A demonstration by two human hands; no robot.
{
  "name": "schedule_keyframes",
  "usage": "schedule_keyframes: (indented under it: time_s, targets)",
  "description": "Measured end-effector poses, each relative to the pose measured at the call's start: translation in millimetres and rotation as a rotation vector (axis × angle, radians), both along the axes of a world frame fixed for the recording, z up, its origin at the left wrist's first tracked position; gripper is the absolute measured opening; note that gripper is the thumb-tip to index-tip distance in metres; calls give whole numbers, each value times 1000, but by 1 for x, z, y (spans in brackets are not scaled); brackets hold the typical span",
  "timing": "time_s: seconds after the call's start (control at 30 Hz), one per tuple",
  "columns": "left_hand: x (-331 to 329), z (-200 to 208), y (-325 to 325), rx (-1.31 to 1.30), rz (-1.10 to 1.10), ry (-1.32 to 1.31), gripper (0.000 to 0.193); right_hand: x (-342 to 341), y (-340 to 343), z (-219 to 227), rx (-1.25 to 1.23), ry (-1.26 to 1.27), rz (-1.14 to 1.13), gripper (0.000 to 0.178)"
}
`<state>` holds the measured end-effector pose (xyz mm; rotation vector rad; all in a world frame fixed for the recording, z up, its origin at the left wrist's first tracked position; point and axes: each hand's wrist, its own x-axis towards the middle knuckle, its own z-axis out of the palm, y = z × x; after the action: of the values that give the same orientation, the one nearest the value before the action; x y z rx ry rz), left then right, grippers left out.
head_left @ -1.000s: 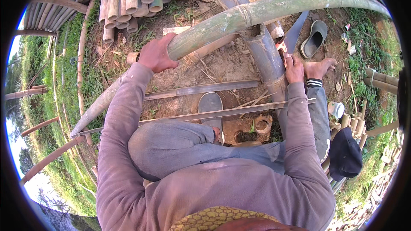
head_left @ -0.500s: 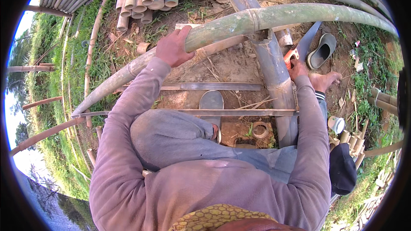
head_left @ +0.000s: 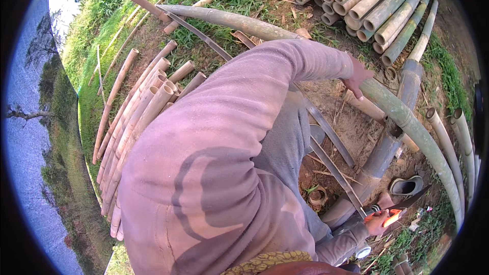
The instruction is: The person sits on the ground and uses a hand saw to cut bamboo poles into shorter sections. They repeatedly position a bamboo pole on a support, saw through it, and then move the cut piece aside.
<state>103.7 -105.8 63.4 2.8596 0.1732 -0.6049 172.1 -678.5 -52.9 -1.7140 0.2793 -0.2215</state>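
A long, thick greenish bamboo pole (head_left: pixel 389 103) slants across the view, its upper left part passing behind my left arm. My left hand (head_left: pixel 357 78) is on that pole, fingers curled over its top. Lower right, my right hand (head_left: pixel 378 222) is closed round the orange handle of a handsaw (head_left: pixel 391 218). The dark saw blade (head_left: pixel 415 197) points away to the upper right, apart from the pole. Beneath the pole runs a thicker grey bamboo trunk (head_left: pixel 374 165), with a notch where the pole crosses it.
Cut bamboo lengths are stacked at the far right (head_left: pixel 364 10), and another stack (head_left: pixel 140 127) lies at my left. Thin flat strips (head_left: pixel 331 132) cross in front of my legs. A dark shoe (head_left: pixel 406 186) sits near the blade. More poles (head_left: pixel 445 147) stand at the right edge.
The whole view has swung toward my left, so the scene appears turned and shifted right. My left hand remains on the pole and my right hand still holds the saw.
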Motion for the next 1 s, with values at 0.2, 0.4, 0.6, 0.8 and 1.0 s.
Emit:
schedule_keyframes:
  time_s: [0.2,0.4,0.6,0.8,1.0]
  targets:
    - [43,2,6,36,91,-94,75,-114,58,75,-221,-364,180,21]
    - [85,-35,-49,-209,409,-199,68,-157,123,98,-173,-419,256,21]
    - [71,-14,-64,-141,419,-173,74,-155,156,87,87,-359,438,51]
    - [71,-14,-62,-132,402,-158,84,-140,175,78,-145,-556,534,54]
    - [74,-16,-64,-124,434,-143,93,-137,179,81,-148,-534,557,51]
